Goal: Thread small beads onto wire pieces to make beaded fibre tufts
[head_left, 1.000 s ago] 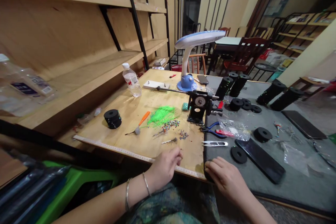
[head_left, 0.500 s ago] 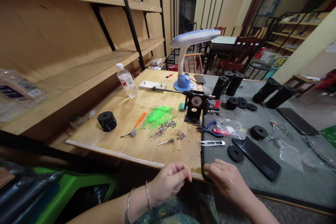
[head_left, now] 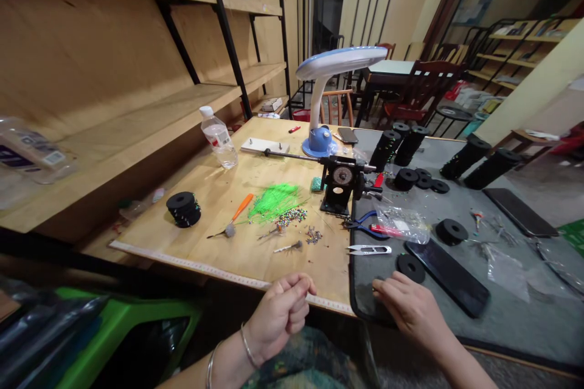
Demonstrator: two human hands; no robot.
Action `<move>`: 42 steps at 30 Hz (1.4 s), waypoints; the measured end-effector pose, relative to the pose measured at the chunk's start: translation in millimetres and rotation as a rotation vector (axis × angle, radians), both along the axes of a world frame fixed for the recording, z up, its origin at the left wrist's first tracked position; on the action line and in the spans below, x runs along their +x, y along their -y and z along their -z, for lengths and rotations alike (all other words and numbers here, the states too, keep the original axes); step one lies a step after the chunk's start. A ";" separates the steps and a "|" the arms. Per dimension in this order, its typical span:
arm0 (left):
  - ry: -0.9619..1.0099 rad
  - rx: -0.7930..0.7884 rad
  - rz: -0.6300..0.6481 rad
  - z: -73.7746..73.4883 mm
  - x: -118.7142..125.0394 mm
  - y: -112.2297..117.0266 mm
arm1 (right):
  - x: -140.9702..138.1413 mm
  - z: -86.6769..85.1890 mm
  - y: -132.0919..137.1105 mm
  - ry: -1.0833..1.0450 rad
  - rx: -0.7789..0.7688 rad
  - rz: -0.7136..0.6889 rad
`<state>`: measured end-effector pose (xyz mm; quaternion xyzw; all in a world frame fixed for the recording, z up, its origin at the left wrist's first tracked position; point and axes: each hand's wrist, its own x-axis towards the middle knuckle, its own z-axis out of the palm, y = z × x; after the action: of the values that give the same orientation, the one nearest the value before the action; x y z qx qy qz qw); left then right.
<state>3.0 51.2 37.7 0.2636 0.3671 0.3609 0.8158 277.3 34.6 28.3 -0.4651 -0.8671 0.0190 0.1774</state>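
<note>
My left hand (head_left: pixel 285 310) is closed over the table's front edge, thumb pressed on the curled fingers. Whatever it pinches is too small to make out. My right hand (head_left: pixel 408 302) hovers at the near edge of the grey mat (head_left: pixel 365 289), fingers pinched together; their contents cannot be made out. Just beyond it are a black foam spool (head_left: pixel 410 268), a pair of thread snips (head_left: pixel 369 250) and a black phone (head_left: pixel 449 276). Farther off lie small coloured beads (head_left: pixel 292 217), bright green strands (head_left: pixel 275 202) and an orange-handled tool (head_left: pixel 241 208).
A black hand-crank winder (head_left: pixel 338 185) stands mid-table before a blue-white lamp (head_left: pixel 319 141). Blue-handled pliers (head_left: pixel 365 225) lie beside it. Stacked black spools (head_left: pixel 183 209) are at left, near a water bottle (head_left: pixel 219 138). A wooden shelf (head_left: pixel 182 109) borders the left side.
My hands have moved apart: the left a little to the left, the right further right over the mat. Both stay closed. The view has shifted slightly.
</note>
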 end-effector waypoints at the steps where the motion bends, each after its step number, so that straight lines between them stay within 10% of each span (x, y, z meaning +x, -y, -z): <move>1: -0.054 0.030 0.026 1.8 -1.6 -0.6 | 0.1 2.6 -0.2 0.029 0.005 0.010; 11: -0.910 0.804 0.339 -16.9 -16.4 -4.6 | -10.4 10.6 6.7 0.184 0.126 0.153; 20: -0.971 1.042 0.334 -44.2 -10.1 -7.0 | -38.1 -15.2 28.5 -0.149 0.137 0.244; 27: -1.027 1.297 0.379 -52.6 -6.0 2.7 | -113.7 -20.9 38.9 -0.677 -0.197 0.105; 36: -1.108 1.177 0.247 -37.4 -13.3 -8.3 | -109.4 7.0 24.4 -0.660 -0.323 0.108; 42: -1.011 1.016 -0.207 -41.2 -20.9 -20.6 | -102.1 8.1 14.9 -1.419 -0.751 0.429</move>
<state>-17.9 71.9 78.9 0.7087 0.5093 0.3965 0.2847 175.2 19.8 20.2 -0.5261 -0.3777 0.5618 0.5147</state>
